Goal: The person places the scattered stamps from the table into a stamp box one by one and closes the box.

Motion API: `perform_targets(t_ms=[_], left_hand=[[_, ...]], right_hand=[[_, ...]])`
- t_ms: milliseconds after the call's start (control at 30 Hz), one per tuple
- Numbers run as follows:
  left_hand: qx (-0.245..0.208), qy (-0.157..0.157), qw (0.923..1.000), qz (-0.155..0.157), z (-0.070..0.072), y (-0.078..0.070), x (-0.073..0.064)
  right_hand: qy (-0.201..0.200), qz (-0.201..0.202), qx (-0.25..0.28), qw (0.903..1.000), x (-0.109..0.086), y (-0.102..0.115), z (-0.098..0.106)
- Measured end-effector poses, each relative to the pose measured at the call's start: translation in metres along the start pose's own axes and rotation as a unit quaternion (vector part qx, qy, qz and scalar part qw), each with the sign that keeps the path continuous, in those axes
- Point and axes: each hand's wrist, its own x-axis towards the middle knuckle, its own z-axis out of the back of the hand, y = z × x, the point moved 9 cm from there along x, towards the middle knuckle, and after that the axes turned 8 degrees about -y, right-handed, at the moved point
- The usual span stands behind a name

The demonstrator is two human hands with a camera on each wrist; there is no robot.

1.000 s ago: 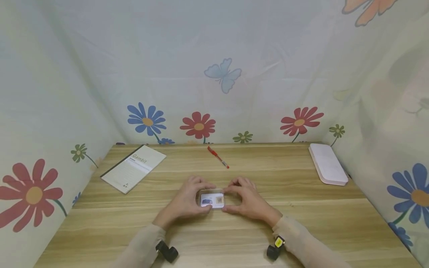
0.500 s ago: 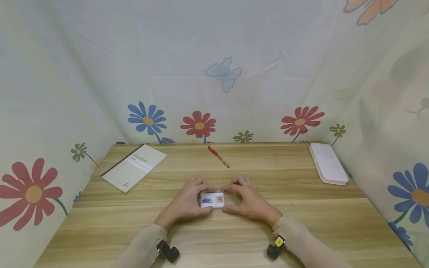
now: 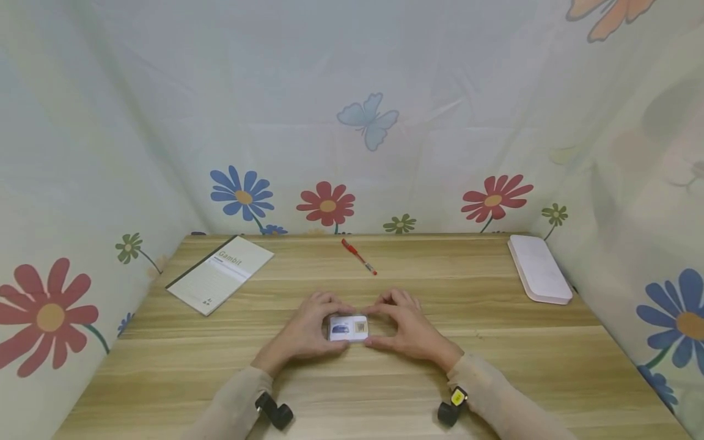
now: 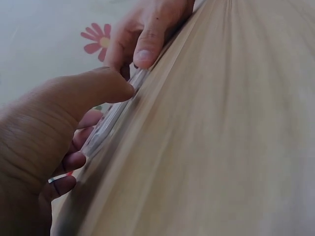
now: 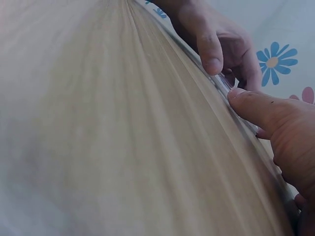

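Observation:
A small flat rectangular piece, perhaps a clear plastic card case (image 3: 349, 328), lies low over the table front in the head view. Its face is white, with a dark blue picture on the left and a brownish square on the right. My left hand (image 3: 310, 327) holds its left end between thumb and fingers. At the right end, my right hand (image 3: 408, 328) pinches it with thumb and forefinger. From the left wrist, its thin clear edge (image 4: 110, 122) shows flat along the wood, fingers behind it and thumb in front. In the right wrist view mostly a sliver of edge shows.
The wooden table (image 3: 352, 391) carries a notebook (image 3: 220, 275) at the back left and a red pen (image 3: 359, 256) at the back middle. A pale pink-white flat box (image 3: 539, 269) lies at the back right. Flowered cloth (image 3: 418, 140) surrounds the table.
Both hands keep their hold in nearly the same place. The left thumb has slipped slightly off the case's face toward its near edge; the head view has shifted a little.

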Motion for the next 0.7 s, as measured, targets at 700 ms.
perform_targets(t_ms=[700], left_hand=[[-0.039,-0.011,0.999,0.019,0.017,0.027,-0.016]], right_hand=[[-0.003,0.0,0.006,1.0,0.0,0.0,0.0]])
